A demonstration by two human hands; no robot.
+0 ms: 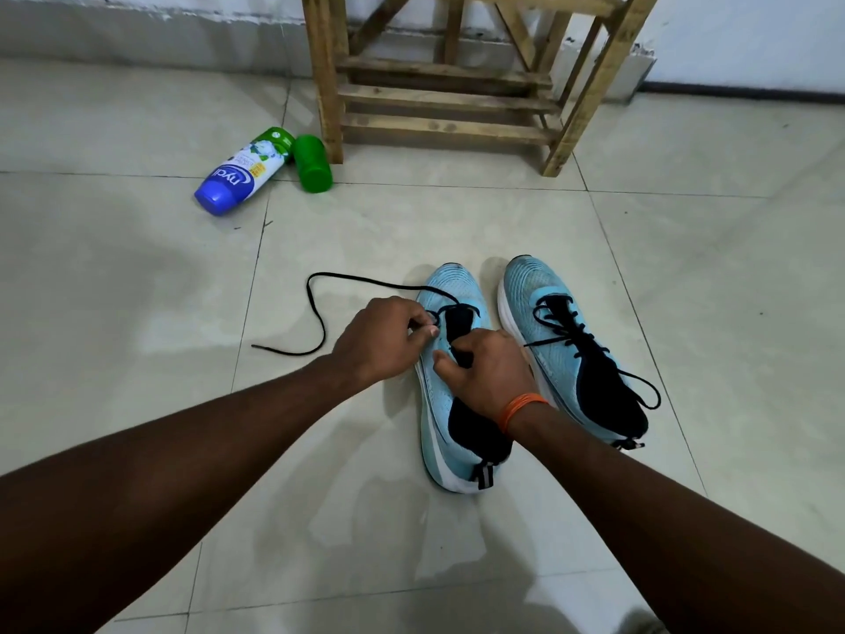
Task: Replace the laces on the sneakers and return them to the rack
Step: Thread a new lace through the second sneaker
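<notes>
Left hand [382, 338] pinches the black lace [315, 308]; right hand [489, 372] grips the left sneaker [450, 432]. Ten o'clock: Nycil bottle [242, 173] lying, contents hidden.

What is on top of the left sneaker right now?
On the sneaker, the left hand pinches the black lace near its toe end; the right hand grips its dark tongue. Eyelets beneath the hands are hidden.

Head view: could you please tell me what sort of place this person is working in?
Probably an indoor room at home, perhaps an entryway: a pale tiled floor, a wooden rack standing by a white wall, and a plastic bottle lying on the floor near it.
</notes>
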